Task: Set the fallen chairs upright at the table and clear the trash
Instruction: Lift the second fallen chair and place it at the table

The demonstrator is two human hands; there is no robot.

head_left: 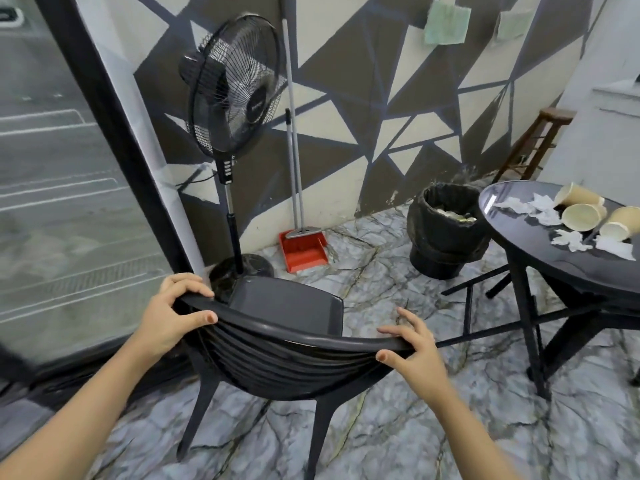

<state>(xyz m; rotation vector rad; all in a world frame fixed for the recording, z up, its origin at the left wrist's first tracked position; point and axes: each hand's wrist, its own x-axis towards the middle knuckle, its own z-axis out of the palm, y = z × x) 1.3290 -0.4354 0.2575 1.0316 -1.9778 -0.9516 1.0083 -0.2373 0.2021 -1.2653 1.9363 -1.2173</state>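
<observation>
The left hand (169,317) has a closed grip on the curved top rail of the black plastic slatted-back chair (277,327), thumb under, fingers over. The right hand (412,348) has only its thumb against the rail's other end, fingers spread and lifted, so its grip is loose and open. The chair stands on its legs, seat facing away from the person, rail running left to right between the hands. The round dark desk (540,251) lies to the right, nearer the right hand, so I judge the chair must slide that way. Tipped tan paper cups (585,216) and crumpled white napkins (571,240) litter it; the black lined bin (446,230) stands just beyond. The desk's right part is cut off, and thin dark legs beneath it cannot be made out.
</observation>
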